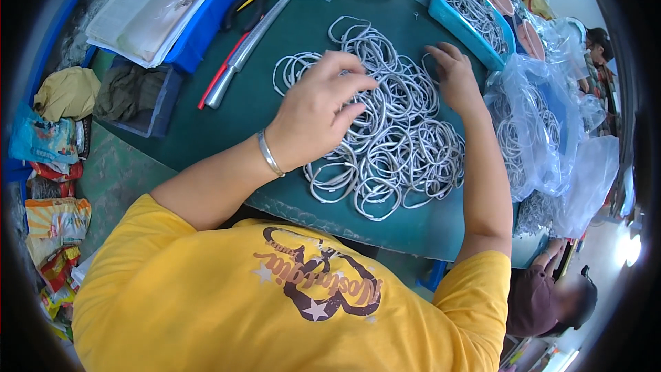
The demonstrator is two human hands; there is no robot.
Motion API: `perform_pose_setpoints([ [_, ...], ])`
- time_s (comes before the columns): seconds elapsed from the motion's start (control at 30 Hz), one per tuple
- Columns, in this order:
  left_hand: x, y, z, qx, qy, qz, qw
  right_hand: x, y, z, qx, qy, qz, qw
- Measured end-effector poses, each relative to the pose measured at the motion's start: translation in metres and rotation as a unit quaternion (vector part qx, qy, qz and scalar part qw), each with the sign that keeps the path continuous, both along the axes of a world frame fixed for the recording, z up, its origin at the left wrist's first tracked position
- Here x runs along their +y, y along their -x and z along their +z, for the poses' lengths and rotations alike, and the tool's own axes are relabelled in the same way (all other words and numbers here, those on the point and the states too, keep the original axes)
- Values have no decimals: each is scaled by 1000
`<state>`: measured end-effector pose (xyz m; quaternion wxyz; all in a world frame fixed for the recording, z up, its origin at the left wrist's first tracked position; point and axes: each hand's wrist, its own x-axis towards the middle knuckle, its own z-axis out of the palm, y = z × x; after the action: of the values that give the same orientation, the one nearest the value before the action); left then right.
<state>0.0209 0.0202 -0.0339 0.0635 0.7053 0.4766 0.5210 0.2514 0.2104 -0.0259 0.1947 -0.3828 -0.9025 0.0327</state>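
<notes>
A heap of silver-grey rings (389, 131), thin and bangle-like, lies loosely tangled on the dark green table (275, 21). Over the left part of the heap, my left hand (317, 110) has its fingers bent and apart, with no ring visible in its grasp. A metal bangle (269, 154) circles that wrist. At the far right edge of the heap is my right hand (454, 81), its fingers curled with one thin ring seemingly at the fingertips. The exact grip there is small and partly hidden.
A red-handled metal tool (237, 62) lies left of the heap, near a blue bin topped with papers (158, 3). A turquoise basket (441, 10) holds metal pieces at back right. Clear plastic bags (544, 124) sit at right. Other people (551, 296) are at the right.
</notes>
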Motion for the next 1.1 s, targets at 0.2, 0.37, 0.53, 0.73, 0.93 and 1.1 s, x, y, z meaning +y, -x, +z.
perform_pose_setpoints([
  [0.2,-1,-7,-4,106,11,-28,994,1,0,2,-155,-52,23,986],
  [0.37,3,-9,-6,128,35,-33,991,-6,-28,12,-228,-94,6,969],
  [0.53,4,-12,-7,109,20,-30,993,-33,-38,50,-94,-100,-96,986],
  [0.73,10,-14,6,164,27,-1,986,-119,4,59,245,138,-57,958],
  [0.93,12,-1,11,43,16,-55,997,-148,18,41,105,74,-79,989],
  [1.1,1,-3,25,-59,-4,-27,998,-160,29,39,274,133,74,950],
])
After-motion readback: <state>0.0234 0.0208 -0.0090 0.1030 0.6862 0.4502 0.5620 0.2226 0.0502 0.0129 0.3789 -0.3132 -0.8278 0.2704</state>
